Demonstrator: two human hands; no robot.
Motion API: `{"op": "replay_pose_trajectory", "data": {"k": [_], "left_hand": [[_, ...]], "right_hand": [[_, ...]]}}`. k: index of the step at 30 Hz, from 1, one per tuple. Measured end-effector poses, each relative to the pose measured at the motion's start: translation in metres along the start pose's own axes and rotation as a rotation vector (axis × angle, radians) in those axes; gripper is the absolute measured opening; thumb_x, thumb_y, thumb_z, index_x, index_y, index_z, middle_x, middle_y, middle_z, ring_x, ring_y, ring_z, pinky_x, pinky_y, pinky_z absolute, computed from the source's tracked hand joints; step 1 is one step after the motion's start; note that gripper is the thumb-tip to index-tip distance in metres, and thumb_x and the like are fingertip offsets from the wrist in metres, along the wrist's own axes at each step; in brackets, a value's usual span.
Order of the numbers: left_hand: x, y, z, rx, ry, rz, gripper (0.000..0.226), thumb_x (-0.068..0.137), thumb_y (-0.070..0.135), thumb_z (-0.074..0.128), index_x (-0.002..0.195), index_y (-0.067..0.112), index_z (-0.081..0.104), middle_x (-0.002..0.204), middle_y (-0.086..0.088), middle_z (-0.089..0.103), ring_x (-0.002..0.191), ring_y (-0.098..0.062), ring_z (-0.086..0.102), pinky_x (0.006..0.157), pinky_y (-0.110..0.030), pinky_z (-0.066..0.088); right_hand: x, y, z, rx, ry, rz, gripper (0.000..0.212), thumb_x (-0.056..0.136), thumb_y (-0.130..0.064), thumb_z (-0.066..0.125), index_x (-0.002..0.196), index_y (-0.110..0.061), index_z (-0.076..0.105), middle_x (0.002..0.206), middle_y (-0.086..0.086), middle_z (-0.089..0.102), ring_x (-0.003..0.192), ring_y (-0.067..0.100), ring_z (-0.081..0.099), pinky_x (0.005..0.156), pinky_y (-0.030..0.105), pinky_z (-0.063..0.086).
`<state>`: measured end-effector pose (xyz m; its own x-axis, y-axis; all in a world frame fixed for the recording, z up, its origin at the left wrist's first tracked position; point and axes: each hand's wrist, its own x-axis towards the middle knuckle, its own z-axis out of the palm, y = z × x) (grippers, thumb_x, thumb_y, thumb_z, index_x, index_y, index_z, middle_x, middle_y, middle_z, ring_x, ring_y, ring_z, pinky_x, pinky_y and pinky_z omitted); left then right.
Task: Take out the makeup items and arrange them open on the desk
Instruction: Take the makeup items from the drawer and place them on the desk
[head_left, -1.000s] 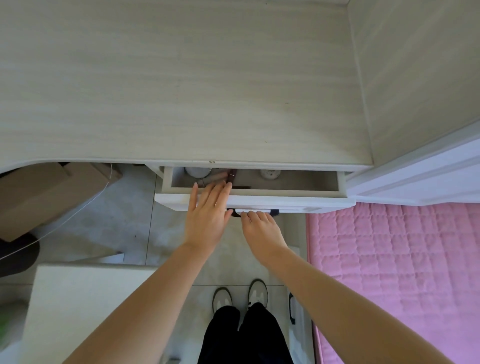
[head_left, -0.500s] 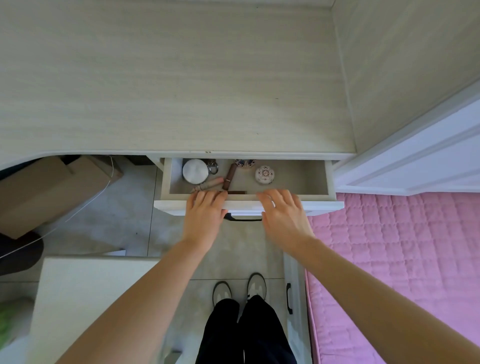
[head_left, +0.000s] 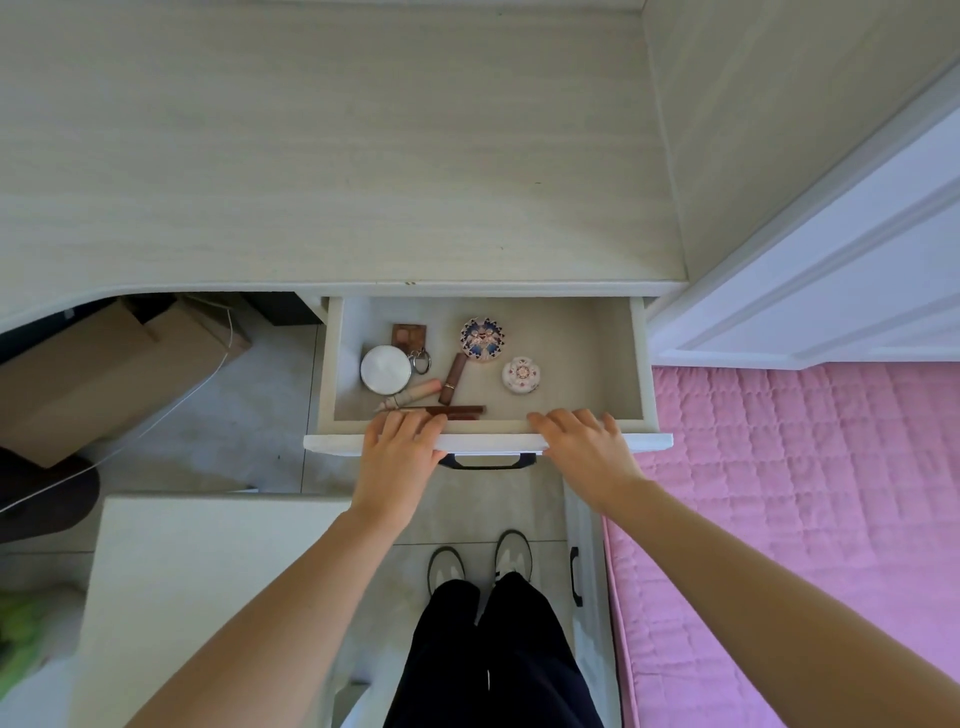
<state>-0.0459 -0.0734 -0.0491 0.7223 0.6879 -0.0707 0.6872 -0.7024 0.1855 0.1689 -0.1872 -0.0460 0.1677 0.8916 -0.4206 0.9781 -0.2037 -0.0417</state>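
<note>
Looking down, we see:
Worktop (head_left: 332, 156): pale wood grain, bare.
Bed (head_left: 810, 493): pink quilt, right of the drawer.
Drawer (head_left: 571, 364): pulled out beneath the worktop edge, all makeup inside.
Left hand (head_left: 397, 457): fingers (head_left: 410, 423) straight and together, resting on the drawer's front rim.
Right hand (head_left: 587, 447): fingers relaxed, slightly apart, on the same rim.
White round compact (head_left: 385, 368): drawer's left side.
Patterned compact (head_left: 481, 340): centre back.
Small floral case (head_left: 521, 374): just right of it.
Lipstick tube (head_left: 453, 379): centre, angled.
</note>
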Motion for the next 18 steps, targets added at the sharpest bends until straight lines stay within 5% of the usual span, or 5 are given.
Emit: {"op": "replay_pose_trajectory", "data": {"k": [18], "left_hand": [[-0.095,0.028,0.002,-0.036,-0.192,0.006,0.045,0.069,0.019,0.084,0.111,0.01,0.07,0.101,-0.005,0.068,0.096,-0.03,0.063,0.084,-0.04,0.053]], "right_hand": [[-0.088,-0.028,0.037,0.022,-0.12,-0.02,0.055,0.092,-0.016,0.056,0.142,-0.023,0.033,0.132,-0.001,0.051,0.114,0.026,0.051,0.092,0.043,0.045]]}}
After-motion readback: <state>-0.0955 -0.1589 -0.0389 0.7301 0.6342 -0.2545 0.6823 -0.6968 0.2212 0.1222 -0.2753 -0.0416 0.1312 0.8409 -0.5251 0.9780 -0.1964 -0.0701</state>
